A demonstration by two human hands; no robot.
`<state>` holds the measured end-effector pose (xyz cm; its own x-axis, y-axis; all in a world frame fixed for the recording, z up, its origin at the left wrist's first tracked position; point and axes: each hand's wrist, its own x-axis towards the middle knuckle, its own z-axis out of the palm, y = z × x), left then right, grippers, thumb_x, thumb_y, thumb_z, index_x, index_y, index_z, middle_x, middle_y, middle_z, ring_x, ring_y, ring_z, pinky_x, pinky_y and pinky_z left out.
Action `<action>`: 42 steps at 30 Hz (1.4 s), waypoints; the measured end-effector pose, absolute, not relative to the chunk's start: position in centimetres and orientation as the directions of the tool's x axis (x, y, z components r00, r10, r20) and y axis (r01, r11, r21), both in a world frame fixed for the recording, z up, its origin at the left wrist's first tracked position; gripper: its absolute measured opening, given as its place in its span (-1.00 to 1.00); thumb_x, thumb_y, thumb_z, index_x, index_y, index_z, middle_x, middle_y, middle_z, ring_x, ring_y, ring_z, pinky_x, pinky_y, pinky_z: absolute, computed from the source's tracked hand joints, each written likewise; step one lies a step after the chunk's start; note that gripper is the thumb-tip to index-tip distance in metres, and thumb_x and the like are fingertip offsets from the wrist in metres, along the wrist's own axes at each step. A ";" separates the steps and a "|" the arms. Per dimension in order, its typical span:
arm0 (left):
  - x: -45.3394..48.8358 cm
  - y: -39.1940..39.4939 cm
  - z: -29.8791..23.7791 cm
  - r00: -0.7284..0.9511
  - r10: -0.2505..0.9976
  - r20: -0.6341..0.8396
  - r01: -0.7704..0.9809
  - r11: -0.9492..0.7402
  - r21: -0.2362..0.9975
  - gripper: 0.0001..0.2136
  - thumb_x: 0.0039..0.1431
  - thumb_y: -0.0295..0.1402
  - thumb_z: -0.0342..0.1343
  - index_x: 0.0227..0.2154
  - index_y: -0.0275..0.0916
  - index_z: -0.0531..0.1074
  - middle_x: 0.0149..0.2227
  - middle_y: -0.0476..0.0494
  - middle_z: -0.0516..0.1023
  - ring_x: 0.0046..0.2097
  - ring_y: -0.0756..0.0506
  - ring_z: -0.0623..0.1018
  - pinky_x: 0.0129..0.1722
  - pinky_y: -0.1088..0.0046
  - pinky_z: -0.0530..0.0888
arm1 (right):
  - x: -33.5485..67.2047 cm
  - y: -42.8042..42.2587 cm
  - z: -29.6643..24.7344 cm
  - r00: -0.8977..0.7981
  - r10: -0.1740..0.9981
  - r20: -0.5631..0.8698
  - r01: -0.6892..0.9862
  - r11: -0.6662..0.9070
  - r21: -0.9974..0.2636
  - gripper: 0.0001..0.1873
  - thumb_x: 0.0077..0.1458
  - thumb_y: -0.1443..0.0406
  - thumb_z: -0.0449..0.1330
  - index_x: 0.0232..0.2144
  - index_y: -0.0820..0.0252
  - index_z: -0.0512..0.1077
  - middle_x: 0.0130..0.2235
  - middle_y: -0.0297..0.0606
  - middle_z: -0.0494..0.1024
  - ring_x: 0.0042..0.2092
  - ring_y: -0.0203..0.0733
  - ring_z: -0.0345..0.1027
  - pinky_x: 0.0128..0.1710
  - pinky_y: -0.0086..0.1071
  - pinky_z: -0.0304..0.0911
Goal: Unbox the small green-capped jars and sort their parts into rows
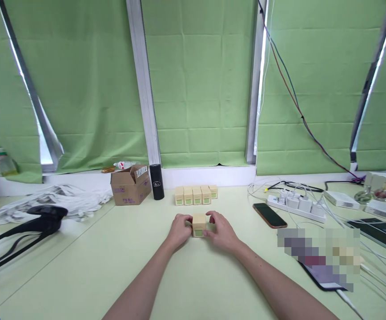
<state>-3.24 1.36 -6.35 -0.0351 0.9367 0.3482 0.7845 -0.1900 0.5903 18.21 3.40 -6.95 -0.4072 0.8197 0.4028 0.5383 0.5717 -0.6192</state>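
Between my two hands stands a small light-tan cardboard box [199, 219] with a green-and-white label on its front, resting on the table. My left hand [180, 231] is closed against its left side, fingers curled and fingertips at its edge. From the right, my right hand [222, 232] grips the box, its thumb at the lower right edge and its index finger bent by the top corner. Behind them several matching small boxes [193, 195] form a row, the rightmost set a little farther back.
At the back left are an open brown carton [126, 191] and a black cylinder [157, 182]. White straps [42, 200] and a black frame-like object [46, 220] lie left. To the right are a phone [269, 215], a power strip [296, 208], cables and a tablet [379, 233].
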 end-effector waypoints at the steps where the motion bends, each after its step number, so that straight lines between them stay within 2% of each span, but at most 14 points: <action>1: -3.3 1.4 -6.4 -0.046 0.937 0.346 0.787 -0.180 0.590 -0.62 -0.11 -0.58 0.04 -0.26 -0.23 0.65 -0.17 -0.20 0.67 0.04 -0.23 0.52 0.04 0.31 0.41 | 18.3 3.6 -7.0 -0.406 0.826 0.390 0.551 0.562 -0.617 -0.46 0.04 0.23 0.33 0.08 0.08 0.33 -0.09 -0.21 0.52 -0.07 -0.03 0.40 -0.08 -0.23 0.28; 5: -3.3 1.6 -6.6 -0.126 0.931 0.343 0.794 -0.113 0.597 -0.69 -0.08 -0.60 0.04 -0.36 -0.22 0.63 -0.17 -0.20 0.64 0.02 -0.21 0.53 0.06 0.31 0.40 | 18.6 4.4 -7.2 -0.342 0.869 0.356 0.653 0.493 -0.575 -0.60 0.12 0.20 0.29 0.01 0.10 0.39 -0.19 -0.24 0.56 -0.11 -0.06 0.41 -0.17 -0.30 0.21; 8: -3.4 1.5 -6.5 -0.193 0.917 0.348 0.796 -0.061 0.602 -0.74 -0.07 -0.60 0.03 -0.46 -0.22 0.60 -0.16 -0.23 0.60 0.03 -0.23 0.52 0.09 0.27 0.39 | 19.0 4.9 -7.2 -0.251 0.901 0.353 0.724 0.417 -0.550 -0.79 0.20 0.28 0.20 -0.10 0.12 0.44 -0.29 -0.26 0.57 -0.18 -0.08 0.42 -0.26 -0.33 0.13; 10: -3.4 1.4 -6.4 -0.210 0.911 0.355 0.796 -0.052 0.604 -0.72 -0.07 -0.62 0.03 -0.45 -0.20 0.60 -0.17 -0.22 0.60 0.06 -0.24 0.50 0.09 0.27 0.39 | 19.2 5.0 -7.2 -0.237 0.902 0.360 0.729 0.410 -0.548 -0.85 0.21 0.31 0.18 -0.15 0.12 0.46 -0.33 -0.26 0.57 -0.22 -0.09 0.41 -0.30 -0.34 0.09; 13: -3.2 1.3 -6.2 -0.203 0.906 0.370 0.794 -0.068 0.604 -0.67 -0.07 -0.65 0.03 -0.36 -0.18 0.61 -0.21 -0.17 0.60 0.08 -0.22 0.48 0.09 0.29 0.39 | 19.1 4.7 -6.9 -0.259 0.882 0.393 0.714 0.449 -0.538 -0.95 0.19 0.33 0.19 -0.29 0.12 0.47 -0.36 -0.26 0.57 -0.25 -0.09 0.39 -0.31 -0.34 0.07; 18: -3.0 1.1 -6.3 -0.190 0.901 0.390 0.792 -0.093 0.603 -0.68 -0.09 -0.66 0.03 -0.38 -0.20 0.59 -0.23 -0.19 0.59 0.02 -0.22 0.50 0.09 0.24 0.40 | 18.5 3.0 -6.1 -0.402 0.789 0.464 0.621 0.608 -0.495 -0.86 0.16 0.37 0.20 -0.46 0.11 0.43 -0.40 -0.33 0.55 -0.26 -0.16 0.38 -0.17 -0.34 0.14; 21: -2.9 0.9 -6.2 -0.169 0.900 0.402 0.789 -0.121 0.603 -0.65 -0.10 -0.66 0.02 -0.32 -0.18 0.59 -0.24 -0.17 0.62 0.06 -0.24 0.47 0.09 0.22 0.41 | 18.1 2.5 -6.1 -0.442 0.748 0.496 0.586 0.659 -0.471 -0.91 0.10 0.31 0.29 -0.42 0.11 0.43 -0.43 -0.37 0.52 -0.30 -0.17 0.36 -0.17 -0.33 0.12; 25: -2.6 0.5 -6.0 -0.129 0.909 0.397 0.775 -0.158 0.612 -0.46 -0.10 -0.63 0.06 -0.02 -0.14 0.52 -0.14 -0.14 0.64 0.12 -0.23 0.44 0.11 0.24 0.41 | 18.3 3.3 -6.7 -0.329 0.825 0.460 0.673 0.547 -0.498 -0.88 0.12 0.27 0.29 -0.32 0.10 0.40 -0.43 -0.36 0.51 -0.33 -0.16 0.33 -0.30 -0.36 0.04; 30: -1.1 -0.3 -5.6 -0.097 0.950 0.298 0.766 -0.120 0.632 -0.37 -0.03 -0.35 0.26 0.18 -0.11 0.35 0.06 -0.23 0.55 0.22 -0.30 0.37 0.21 0.11 0.30 | 18.8 4.4 -7.2 -0.230 0.882 0.412 0.722 0.438 -0.536 -0.87 0.18 0.39 0.15 -0.22 0.08 0.36 -0.38 -0.33 0.53 -0.31 -0.17 0.37 -0.38 -0.39 -0.04; 33: 0.0 -0.3 -6.0 -0.117 0.941 0.316 0.766 -0.117 0.632 -0.40 0.01 -0.18 0.29 0.14 -0.17 0.32 0.08 -0.29 0.51 0.23 -0.35 0.36 0.18 0.06 0.31 | 18.7 4.4 -7.4 -0.230 0.885 0.404 0.737 0.430 -0.521 -0.86 0.18 0.40 0.14 -0.21 0.08 0.35 -0.35 -0.31 0.53 -0.30 -0.17 0.39 -0.38 -0.40 -0.05; 37: 0.6 0.1 -6.8 -0.140 0.914 0.381 0.713 -0.174 0.679 -0.62 0.12 -0.29 0.20 0.00 -0.19 0.35 0.06 -0.28 0.50 0.17 -0.29 0.43 0.11 0.16 0.39 | 18.5 4.3 -7.6 -0.229 0.878 0.420 0.731 0.440 -0.521 -0.85 0.18 0.40 0.12 -0.20 0.07 0.34 -0.35 -0.30 0.53 -0.29 -0.15 0.40 -0.38 -0.40 -0.03; 42: 0.2 -0.2 -6.3 -0.135 0.845 0.518 0.720 -0.275 0.637 -0.64 0.09 -0.33 0.26 -0.06 -0.14 0.33 0.01 -0.18 0.51 0.08 -0.25 0.49 0.08 0.15 0.41 | 18.4 4.1 -7.4 -0.181 0.837 0.516 0.685 0.484 -0.545 -0.84 0.18 0.39 0.10 -0.20 0.05 0.35 -0.38 -0.33 0.50 -0.29 -0.14 0.41 -0.36 -0.39 0.06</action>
